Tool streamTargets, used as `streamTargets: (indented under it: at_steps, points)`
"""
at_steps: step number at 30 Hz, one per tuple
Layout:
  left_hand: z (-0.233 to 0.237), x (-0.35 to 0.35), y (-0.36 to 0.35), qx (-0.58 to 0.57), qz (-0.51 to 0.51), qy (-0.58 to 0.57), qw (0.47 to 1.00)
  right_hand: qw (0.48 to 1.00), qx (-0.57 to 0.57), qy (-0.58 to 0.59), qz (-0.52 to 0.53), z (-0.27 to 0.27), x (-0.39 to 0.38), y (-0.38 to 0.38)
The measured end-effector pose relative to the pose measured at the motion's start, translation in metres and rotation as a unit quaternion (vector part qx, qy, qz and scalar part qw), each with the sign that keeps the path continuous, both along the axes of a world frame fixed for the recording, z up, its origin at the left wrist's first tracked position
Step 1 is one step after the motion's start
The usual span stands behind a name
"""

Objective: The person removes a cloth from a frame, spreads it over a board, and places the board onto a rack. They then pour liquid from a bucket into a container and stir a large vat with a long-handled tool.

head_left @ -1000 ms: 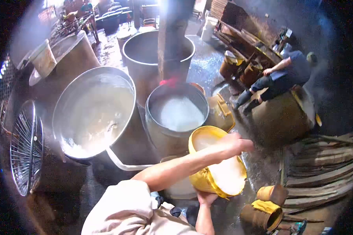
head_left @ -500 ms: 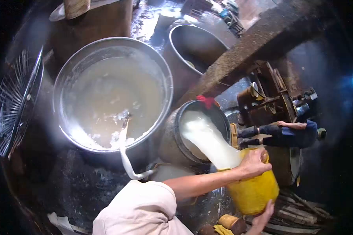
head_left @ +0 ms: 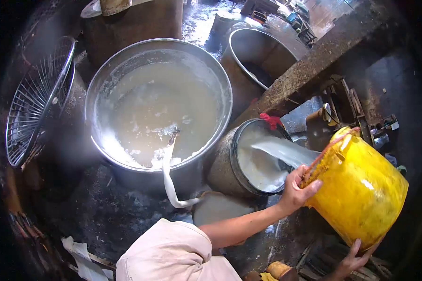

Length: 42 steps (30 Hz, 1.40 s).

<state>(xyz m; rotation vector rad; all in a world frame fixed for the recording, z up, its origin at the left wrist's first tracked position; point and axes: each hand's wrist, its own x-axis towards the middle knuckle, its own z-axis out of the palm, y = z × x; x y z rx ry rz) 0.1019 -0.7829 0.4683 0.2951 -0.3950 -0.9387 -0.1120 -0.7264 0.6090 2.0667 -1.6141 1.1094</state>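
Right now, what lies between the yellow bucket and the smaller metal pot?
A stream of white liquid, pouring from the yellow bucket into the smaller metal pot, seen in the head view.

Steel vat (head_left: pixel 160 42), wire grille (head_left: pixel 37 100)

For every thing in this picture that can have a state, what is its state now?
yellow bucket: tilted, pouring white liquid.
metal drum: open, partly filled with white liquid.
large basin: open, holding cloudy liquid.
white hose: draped over the basin rim, its end in the liquid.
rear pot: open; contents unclear.
left hand: closed on the bucket rim.
right hand: open, flat under the bucket base.
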Motion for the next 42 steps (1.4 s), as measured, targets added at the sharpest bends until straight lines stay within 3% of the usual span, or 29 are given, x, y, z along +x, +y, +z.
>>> streamTargets:
  at_steps: [2, 4, 6, 9, 10, 12, 13, 14, 15, 16, 18, 20, 21, 22, 23, 24, 26, 28, 32, 34, 35, 37, 38, 40, 42]
  points:
    - [-0.005, -0.022, 0.003, 0.016, -0.032, -0.097, 0.995, 0.981, 0.010, -0.195, 0.013, -0.034, -0.015, 0.017]
    - [-0.015, -0.042, 0.015, 0.047, -0.083, -0.286, 0.953, 0.916, -0.002, -0.401, 0.021, -0.091, -0.028, 0.034]
    - [-0.025, -0.067, 0.028, 0.075, -0.104, -0.460, 0.879, 0.818, -0.004, -0.575, 0.011, -0.158, -0.058, 0.054]
    - [-0.098, -0.134, 0.052, 0.079, -0.117, -0.537, 0.832, 0.655, 0.159, -0.737, 0.045, -0.331, -0.140, 0.135]
    - [-0.129, -0.148, 0.063, 0.100, -0.148, -0.573, 0.800, 0.648, 0.153, -0.745, 0.031, -0.354, -0.137, 0.150]
    - [-0.197, -0.163, 0.081, 0.157, -0.203, -0.604, 0.754, 0.494, 0.267, -0.819, -0.119, -0.393, -0.120, 0.181]
    - [-0.239, -0.168, 0.090, 0.176, -0.196, -0.635, 0.726, 0.520, 0.271, -0.799, -0.134, -0.417, -0.119, 0.191]
    - [-0.282, -0.170, 0.099, 0.194, -0.190, -0.665, 0.696, 0.488, 0.290, -0.802, -0.187, -0.455, -0.134, 0.202]
    - [-0.326, -0.169, 0.105, 0.250, -0.220, -0.608, 0.721, 0.503, 0.320, -0.777, -0.199, -0.461, -0.133, 0.197]
    - [-0.360, -0.172, 0.115, 0.309, -0.246, -0.545, 0.740, 0.558, 0.305, -0.739, -0.222, -0.479, -0.139, 0.188]
    - [-0.400, -0.163, 0.120, 0.397, -0.291, -0.468, 0.734, 0.614, 0.360, -0.676, -0.190, -0.496, -0.150, 0.158]
    - [-0.496, -0.172, 0.142, 0.461, -0.314, -0.293, 0.777, 0.677, 0.411, -0.589, -0.161, -0.537, -0.169, 0.128]
    - [-0.531, -0.175, 0.155, 0.470, -0.327, -0.292, 0.766, 0.710, 0.444, -0.532, -0.131, -0.552, -0.173, 0.112]
    - [-0.562, -0.177, 0.164, 0.505, -0.317, -0.242, 0.765, 0.796, 0.444, -0.401, -0.094, -0.600, -0.191, 0.111]
    - [-0.588, -0.180, 0.172, 0.538, -0.303, -0.191, 0.763, 0.844, 0.452, -0.268, -0.108, -0.598, -0.183, 0.097]
    - [-0.608, -0.182, 0.178, 0.544, -0.309, -0.190, 0.756, 0.845, 0.453, -0.266, -0.099, -0.603, -0.173, 0.085]
    - [-0.640, -0.187, 0.192, 0.501, -0.320, -0.046, 0.803, 0.841, 0.462, -0.264, -0.095, -0.628, -0.159, 0.075]
    - [-0.682, -0.194, 0.206, 0.530, -0.310, -0.052, 0.787, 0.867, 0.481, -0.039, -0.127, -0.657, -0.149, 0.074]
    - [-0.738, -0.185, 0.226, 0.593, -0.291, -0.059, 0.749, 0.849, 0.512, -0.061, -0.117, -0.741, -0.156, 0.086]
    - [-0.739, -0.170, 0.230, 0.598, -0.298, -0.087, 0.739, 0.833, 0.524, -0.169, -0.055, -0.782, -0.161, 0.095]
    - [-0.713, -0.163, 0.219, 0.639, -0.292, -0.131, 0.699, 0.831, 0.527, -0.171, -0.055, -0.793, -0.158, 0.098]
    - [-0.708, -0.150, 0.216, 0.706, -0.302, -0.199, 0.609, 0.789, 0.489, -0.370, -0.043, -0.809, -0.152, 0.105]
    - [-0.703, -0.145, 0.216, 0.706, -0.302, -0.200, 0.608, 0.765, 0.476, -0.431, -0.050, -0.819, -0.154, 0.108]
    - [-0.668, -0.139, 0.209, 0.639, -0.281, -0.445, 0.561, 0.716, 0.489, -0.490, -0.090, -0.844, -0.163, 0.117]
    - [-0.642, -0.141, 0.203, 0.657, -0.302, -0.399, 0.564, 0.671, 0.506, -0.530, -0.115, -0.871, -0.173, 0.121]
